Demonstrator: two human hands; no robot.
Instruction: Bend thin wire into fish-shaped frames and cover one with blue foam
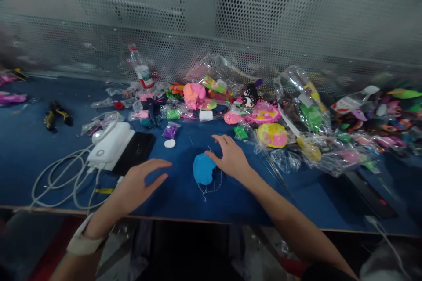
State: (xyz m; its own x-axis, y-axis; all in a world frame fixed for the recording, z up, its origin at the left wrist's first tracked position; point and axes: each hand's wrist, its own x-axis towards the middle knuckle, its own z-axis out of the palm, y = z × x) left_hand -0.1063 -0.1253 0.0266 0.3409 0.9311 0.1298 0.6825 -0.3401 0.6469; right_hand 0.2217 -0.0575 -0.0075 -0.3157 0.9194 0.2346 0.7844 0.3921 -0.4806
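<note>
A lump of blue clay (203,168) lies on the blue table (184,197) on a clear plastic wrapper, near the front edge. My right hand (231,156) hovers just right of the lump, fingers spread and pointing left, thumb close to the clay. My left hand (140,185) is a little to the left of the clay, palm down, fingers stretched toward it and holding nothing. A pale band sits on my left wrist.
A white power bank (110,145) with looped white cables and a black phone (135,153) lie at the left. Small clay bags, coloured clay figures (263,114) and crumpled plastic bags (310,140) crowd the back and right. A bottle (140,68) stands by the perforated metal wall. Pliers (56,115) lie far left.
</note>
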